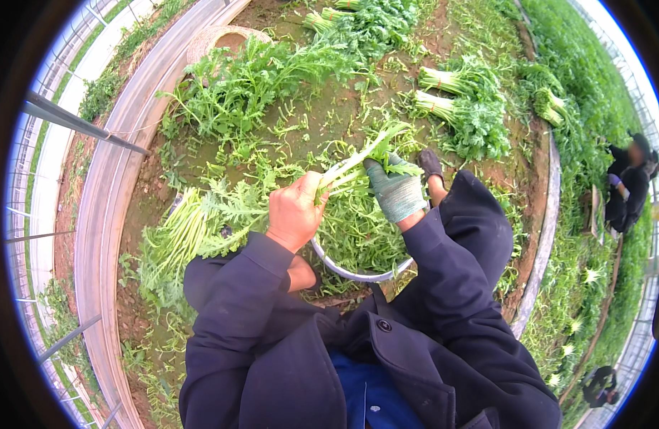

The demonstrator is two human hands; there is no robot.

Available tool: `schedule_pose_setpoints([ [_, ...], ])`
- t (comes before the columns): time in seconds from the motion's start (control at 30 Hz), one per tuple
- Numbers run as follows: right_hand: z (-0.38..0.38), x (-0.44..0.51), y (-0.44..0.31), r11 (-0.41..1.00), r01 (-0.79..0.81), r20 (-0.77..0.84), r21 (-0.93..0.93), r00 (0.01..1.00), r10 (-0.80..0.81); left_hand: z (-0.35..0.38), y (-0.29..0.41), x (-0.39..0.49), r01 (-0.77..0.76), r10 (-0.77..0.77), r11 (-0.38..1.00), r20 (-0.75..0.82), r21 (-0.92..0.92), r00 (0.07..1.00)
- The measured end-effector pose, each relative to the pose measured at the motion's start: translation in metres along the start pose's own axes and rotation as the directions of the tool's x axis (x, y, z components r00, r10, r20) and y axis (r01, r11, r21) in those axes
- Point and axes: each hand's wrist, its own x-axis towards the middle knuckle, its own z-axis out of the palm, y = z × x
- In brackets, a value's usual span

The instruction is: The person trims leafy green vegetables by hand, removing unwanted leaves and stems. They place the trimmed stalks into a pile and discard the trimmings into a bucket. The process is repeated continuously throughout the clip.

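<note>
Bare, my left hand [296,210] grips the stalks of a leafy green plant [356,161], whose leaves trail out to the left of the fist. On my right hand [396,187] is a green knitted glove, and its fingers close around the same plant's other end. Both hands are over a round tub [337,268] with a pale rim, filled with loose green leaves and trimmings [361,236]. Left of my left hand lies a pile of long-stemmed greens [184,225].
Tied bundles of greens [442,80] lie on the soil ahead, with more bundles [329,19] farther back. A loose heap [254,86] lies near a woven ring [227,40]. Metal poles [88,123] line the left. At right, a co-worker [627,182] sits among the crop; another person [600,386] is lower down.
</note>
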Motion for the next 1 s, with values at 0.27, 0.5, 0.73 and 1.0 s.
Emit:
schedule_pose_setpoints([
  [0.27,-0.031,0.002,-0.031,0.813,-0.220,0.036,0.539,0.970,0.239,-0.004,-0.019,0.006,0.359,-0.390,0.800,0.037,-0.480,0.920],
  [0.5,0.003,-0.012,-0.036,0.838,-0.350,0.245,0.418,0.932,0.267,0.000,-0.001,0.001,0.111,-0.133,0.975,-0.108,-0.191,0.985],
  [0.73,-0.016,0.001,-0.025,0.843,-0.309,0.021,0.441,0.942,0.334,-0.003,-0.014,0.005,0.391,-0.412,0.679,0.118,-0.621,0.903],
  [1.0,-0.008,-0.014,-0.019,0.784,-0.417,0.222,0.460,0.909,0.353,-0.017,-0.013,0.011,0.534,-0.560,0.248,0.331,-0.808,0.760],
])
